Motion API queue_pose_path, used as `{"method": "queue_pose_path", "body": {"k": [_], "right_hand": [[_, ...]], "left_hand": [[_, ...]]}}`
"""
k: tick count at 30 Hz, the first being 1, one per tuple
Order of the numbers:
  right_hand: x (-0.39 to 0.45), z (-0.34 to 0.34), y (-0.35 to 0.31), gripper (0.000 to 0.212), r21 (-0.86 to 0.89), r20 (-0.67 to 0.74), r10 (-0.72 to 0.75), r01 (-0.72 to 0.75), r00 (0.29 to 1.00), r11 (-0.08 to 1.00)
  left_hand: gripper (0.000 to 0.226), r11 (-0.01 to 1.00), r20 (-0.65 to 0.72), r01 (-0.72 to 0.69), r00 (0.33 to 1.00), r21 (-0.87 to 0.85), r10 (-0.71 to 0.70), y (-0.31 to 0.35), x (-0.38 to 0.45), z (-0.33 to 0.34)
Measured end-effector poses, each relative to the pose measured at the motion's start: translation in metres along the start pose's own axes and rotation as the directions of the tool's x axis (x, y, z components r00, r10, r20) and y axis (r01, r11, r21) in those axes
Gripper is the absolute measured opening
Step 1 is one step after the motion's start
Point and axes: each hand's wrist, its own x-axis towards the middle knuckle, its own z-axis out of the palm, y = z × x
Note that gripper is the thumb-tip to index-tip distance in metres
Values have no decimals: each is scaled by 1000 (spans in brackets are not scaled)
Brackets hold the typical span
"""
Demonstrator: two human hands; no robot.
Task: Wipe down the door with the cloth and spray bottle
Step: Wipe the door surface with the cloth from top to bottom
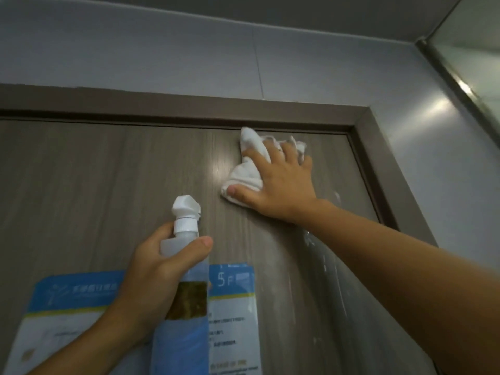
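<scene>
Wiping is under way: the right hand (281, 182) presses the cloth (250, 169) flat-fingered high on the door (108, 171), the left hand (159, 269) grips the spray bottle (186, 266), and the wet streaks at right likely need wiping next.

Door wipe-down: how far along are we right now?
Spraying looks done on the right: wet streaks shine on the door. In hand: the right hand presses the cloth near the top edge; the left hand grips the spray bottle. Left: the streaks, the left half and around the poster.
</scene>
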Motion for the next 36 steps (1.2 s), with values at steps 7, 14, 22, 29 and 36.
{"method": "queue_pose_path", "body": {"k": [7,14,22,29,36], "right_hand": [[-58,5,10,91,-47,27,-167,169,986,985],[-2,-7,44,86,9,39,-12,11,999,1000],[25,-11,63,88,12,-7,116,-116,993,993],[-46,-7,55,90,-9,51,-42,42,998,999],[-103,-5,72,90,-10,116,-238,241,964,970]], "left_hand": [[42,996,8,-29,1000,-88,30,8,11,39],[51,987,-13,9,1000,-158,-11,-2,17,40],[49,995,78,35,997,-98,-28,-2,13,38],[45,999,69,-4,998,32,2,1,8,50],[71,999,81,31,996,36,-34,9,5,52]]}}
